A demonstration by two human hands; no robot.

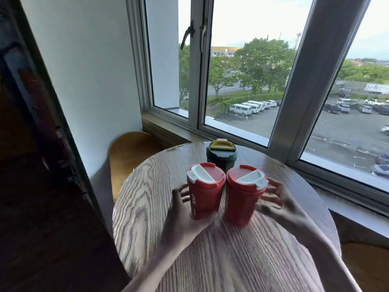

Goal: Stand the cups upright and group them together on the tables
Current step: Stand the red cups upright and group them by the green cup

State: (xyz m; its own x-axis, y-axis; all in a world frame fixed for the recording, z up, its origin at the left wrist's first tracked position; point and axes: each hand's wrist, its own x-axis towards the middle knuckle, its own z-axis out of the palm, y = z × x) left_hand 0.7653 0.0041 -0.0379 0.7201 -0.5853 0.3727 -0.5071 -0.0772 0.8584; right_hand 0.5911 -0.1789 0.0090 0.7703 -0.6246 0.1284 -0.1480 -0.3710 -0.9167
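- Left hand [185, 207] grips the left red cup [205, 192] low on its body.
- Right hand [277, 205] has its fingers spread at the side of the right red cup [242, 197], not wrapped round it.
- Both red cups stand upright, side by side on the round table [168, 239].
- Green cup [222, 159] stands upright just behind them.

Left red cup [204, 200] and right red cup [242, 202] are white-flapped, green cup [221, 160] yellow-flapped.
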